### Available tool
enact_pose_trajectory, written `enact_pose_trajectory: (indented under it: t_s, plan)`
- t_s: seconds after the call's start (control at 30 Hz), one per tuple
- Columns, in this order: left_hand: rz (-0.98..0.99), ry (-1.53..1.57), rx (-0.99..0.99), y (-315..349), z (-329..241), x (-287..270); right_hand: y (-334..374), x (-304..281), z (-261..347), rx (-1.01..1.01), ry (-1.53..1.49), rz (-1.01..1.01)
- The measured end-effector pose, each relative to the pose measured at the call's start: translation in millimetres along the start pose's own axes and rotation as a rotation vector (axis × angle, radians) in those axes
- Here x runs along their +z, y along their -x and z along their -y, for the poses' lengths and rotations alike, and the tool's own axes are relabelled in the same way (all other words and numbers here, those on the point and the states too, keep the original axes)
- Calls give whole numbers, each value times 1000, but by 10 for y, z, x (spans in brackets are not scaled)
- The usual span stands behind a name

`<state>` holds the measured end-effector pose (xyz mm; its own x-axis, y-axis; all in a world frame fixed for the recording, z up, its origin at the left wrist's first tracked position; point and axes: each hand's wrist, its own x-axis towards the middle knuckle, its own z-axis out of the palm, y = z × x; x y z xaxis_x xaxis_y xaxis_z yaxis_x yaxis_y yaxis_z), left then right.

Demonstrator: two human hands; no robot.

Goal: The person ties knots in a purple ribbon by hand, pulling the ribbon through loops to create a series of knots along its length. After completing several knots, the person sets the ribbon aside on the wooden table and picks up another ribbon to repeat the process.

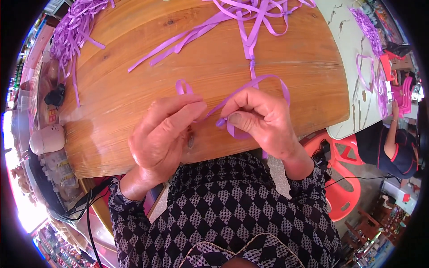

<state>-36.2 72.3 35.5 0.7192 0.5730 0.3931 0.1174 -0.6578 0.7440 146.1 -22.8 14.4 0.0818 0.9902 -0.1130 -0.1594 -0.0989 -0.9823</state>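
A narrow purple ribbon runs between my two hands over the near edge of the wooden table. My right hand pinches it at a small knot or bunched fold between thumb and forefinger. From there the ribbon arcs up behind the hand, and one end hangs down past the table edge. My left hand is closed, fingers pressed together on the same ribbon, with a small loop standing up beyond the fingertips. Above the right hand, the strand joins a knotted purple length lying on the table.
The wooden table bears loose purple ribbons at the far side and a thick bundle at far left. A white marbled table with more ribbon adjoins at right. Below it are a red plastic chair and another person.
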Motion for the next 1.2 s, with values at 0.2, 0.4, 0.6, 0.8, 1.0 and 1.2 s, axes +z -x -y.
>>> enact_pose_trajectory:
  t_s: [0.2, 0.4, 0.6, 0.8, 1.0, 1.2]
  plan:
    - [-58, 644, -402, 22, -70, 72, -20, 153, -60, -26, -103, -108]
    - [-215, 256, -71, 16, 45, 169, -8, 220, -48, 34, -382, -138]
    - [-110, -296, 258, -8, 93, 34, -6, 150, -97, 178, -676, -65]
    - [34, 64, -153, 88, -41, 29, -9, 113, -96, 237, -739, -4]
    - [56, 432, -474, 141, -35, 111, 42, 190, -97, 4, -391, -139]
    - [88, 325, -482, 133, -93, 111, 86, 220, -82, -156, -225, -184]
